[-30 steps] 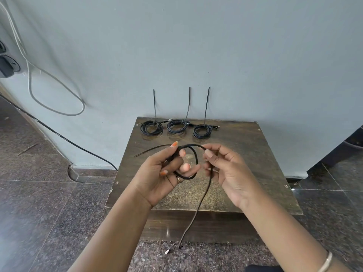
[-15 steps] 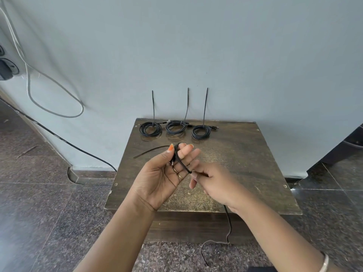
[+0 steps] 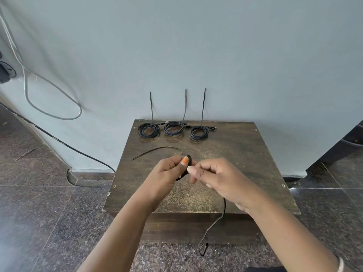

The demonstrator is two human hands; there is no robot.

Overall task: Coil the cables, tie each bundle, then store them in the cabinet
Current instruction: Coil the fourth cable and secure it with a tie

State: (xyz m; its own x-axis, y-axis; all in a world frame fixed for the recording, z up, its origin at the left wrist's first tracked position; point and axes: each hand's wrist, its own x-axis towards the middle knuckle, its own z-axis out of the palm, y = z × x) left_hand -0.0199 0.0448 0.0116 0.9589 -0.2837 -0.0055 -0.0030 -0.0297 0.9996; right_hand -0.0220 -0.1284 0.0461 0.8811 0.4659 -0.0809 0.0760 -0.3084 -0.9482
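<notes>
Between your hands, left hand (image 3: 167, 171) pinches the small coil (image 3: 189, 160); right hand (image 3: 214, 179) grips the cable (image 3: 222, 214), whose loose tail drops down-right, so feed from there.

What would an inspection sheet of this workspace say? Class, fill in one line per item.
Surface: wooden cabinet top, against the wall.
Job's things: three tied coils at the back; loose tie in front of them.
Clutter: nothing seen.
Grippers: left hand pinches the cable's started coil; right hand grips the cable beside it.
Cables: cable's tail hangs down to the floor.
Surroundings: white wire and black wire along the wall.
</notes>
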